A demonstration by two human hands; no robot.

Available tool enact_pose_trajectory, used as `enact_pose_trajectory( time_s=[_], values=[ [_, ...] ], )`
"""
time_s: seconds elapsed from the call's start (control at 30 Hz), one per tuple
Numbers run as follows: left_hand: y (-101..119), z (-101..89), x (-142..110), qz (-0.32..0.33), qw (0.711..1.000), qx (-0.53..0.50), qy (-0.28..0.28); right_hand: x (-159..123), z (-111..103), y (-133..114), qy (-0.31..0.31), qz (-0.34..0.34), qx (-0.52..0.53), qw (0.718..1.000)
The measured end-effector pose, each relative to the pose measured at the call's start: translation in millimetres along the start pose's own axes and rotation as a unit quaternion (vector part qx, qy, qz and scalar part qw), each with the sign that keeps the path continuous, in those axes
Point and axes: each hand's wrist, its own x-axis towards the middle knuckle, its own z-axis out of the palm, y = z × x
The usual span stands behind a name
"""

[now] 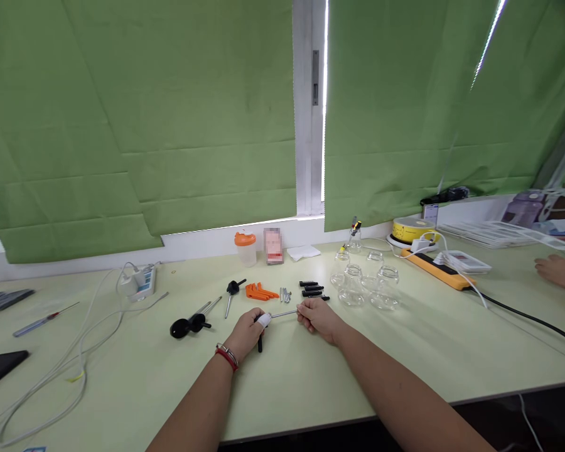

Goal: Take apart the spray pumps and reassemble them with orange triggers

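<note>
My left hand is closed around a black part with a thin metal rod; a black bar of it sticks out below the fingers. White wrapping covers the left thumb. My right hand pinches at the rod's far end, where its fingertips hide any small piece. Similar black parts with metal rods lie left of my hands, and another one lies just behind. Beyond my hands are several orange angled pieces, short metal pins and ribbed black pieces.
Clear rounded jars stand to the right, with a screwdriver in one at the back. An orange power strip and cables lie beyond. An orange-lidded cup stands at the wall. Another person's hand is at far right.
</note>
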Motion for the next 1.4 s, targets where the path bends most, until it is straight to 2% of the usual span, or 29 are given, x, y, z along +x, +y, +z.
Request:
enact_pose_trajectory(
  time_s=[0.5,0.63,0.87,1.4],
  values=[
    [2.0,-0.6,-1.5,-0.005,1.000,-0.005,-0.003,0.5,2.6,2.0,-0.003,0.001,-0.040,0.999],
    [3.0,-1.7,-2.4,-0.013,1.000,-0.009,-0.003,1.3,1.0,3.9,-0.001,-0.016,-0.015,1.000],
    [2.8,-1.5,-1.8,-0.016,1.000,-0.009,-0.005,2.3,-4.0,8.6,-0.037,-0.051,0.026,0.998],
    [5.1,-1.3,-2.5,-0.012,1.000,-0.006,-0.007,1.8,0.1,5.6,-0.022,-0.021,-0.014,0.999]
  ],
)
